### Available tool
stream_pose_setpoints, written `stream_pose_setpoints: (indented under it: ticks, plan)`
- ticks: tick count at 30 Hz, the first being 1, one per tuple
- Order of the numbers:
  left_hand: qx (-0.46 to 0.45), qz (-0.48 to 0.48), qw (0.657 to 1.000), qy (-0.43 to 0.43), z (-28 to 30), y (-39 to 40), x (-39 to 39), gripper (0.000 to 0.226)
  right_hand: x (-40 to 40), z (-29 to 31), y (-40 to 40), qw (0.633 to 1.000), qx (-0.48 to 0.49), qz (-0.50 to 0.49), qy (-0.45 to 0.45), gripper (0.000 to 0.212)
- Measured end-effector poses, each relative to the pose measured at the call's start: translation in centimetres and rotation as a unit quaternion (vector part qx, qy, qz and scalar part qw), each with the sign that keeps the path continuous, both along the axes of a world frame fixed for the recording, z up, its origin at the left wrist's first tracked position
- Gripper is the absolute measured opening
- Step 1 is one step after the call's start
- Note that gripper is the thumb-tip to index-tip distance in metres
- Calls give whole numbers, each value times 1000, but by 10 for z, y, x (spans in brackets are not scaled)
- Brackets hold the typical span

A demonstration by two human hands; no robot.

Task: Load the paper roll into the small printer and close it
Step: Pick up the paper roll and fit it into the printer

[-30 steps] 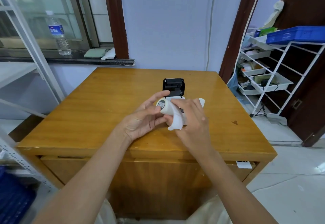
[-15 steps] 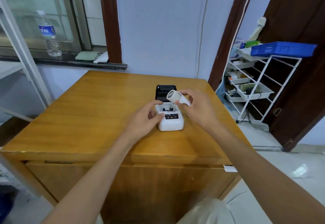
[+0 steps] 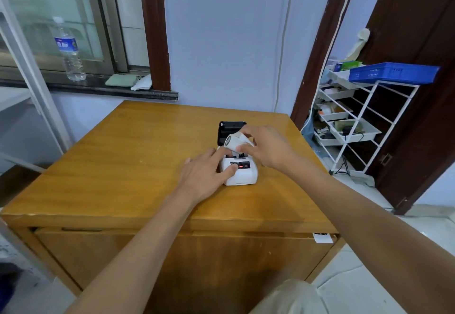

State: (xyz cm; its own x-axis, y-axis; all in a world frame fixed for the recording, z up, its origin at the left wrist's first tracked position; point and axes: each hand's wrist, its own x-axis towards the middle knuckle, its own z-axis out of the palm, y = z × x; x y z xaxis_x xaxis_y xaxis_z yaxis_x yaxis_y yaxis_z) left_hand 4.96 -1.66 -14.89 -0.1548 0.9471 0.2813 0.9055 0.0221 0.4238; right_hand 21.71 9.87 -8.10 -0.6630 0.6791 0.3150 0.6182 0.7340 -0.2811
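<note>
A small white printer (image 3: 242,174) stands on the wooden table (image 3: 138,161) with its black lid (image 3: 231,127) tipped open toward the back. My right hand (image 3: 267,148) holds a white paper roll (image 3: 235,142) just above the open paper bay, a loose end of paper curling under my fingers. My left hand (image 3: 205,174) grips the printer's left side, thumb on its front corner and index finger on its top edge. The inside of the bay is mostly hidden by the roll and my fingers.
A water bottle (image 3: 69,50) and a folded cloth (image 3: 121,79) sit on the window sill at the back left. A white wire rack (image 3: 357,121) with a blue tray (image 3: 391,72) stands right of the table, beside a dark door.
My right hand has carried the roll away from my body to above the printer's open bay. My left hand let go of the roll and took hold of the printer's side.
</note>
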Motion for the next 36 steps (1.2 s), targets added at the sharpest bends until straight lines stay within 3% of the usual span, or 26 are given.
stream_pose_setpoints:
  ticks: [6,10,15,22,27,36]
  plan:
    - [23,5,999,-25,-2,1,-3,53,3,10,6,997,-19,25,-66,25]
    - [32,4,999,-43,-4,4,-4,45,1,14,7,987,44,40,-147,32]
    - [37,7,998,-59,-5,6,-4,41,-17,16,2,965,144,45,-214,21]
    - [48,12,995,-83,-1,5,-1,40,-27,17,3,946,161,97,-263,27]
    - [41,26,994,-97,-1,3,-2,56,-21,16,4,952,142,92,-256,18]
    - [49,37,994,-87,1,-1,-1,53,10,8,-26,977,101,92,-166,41]
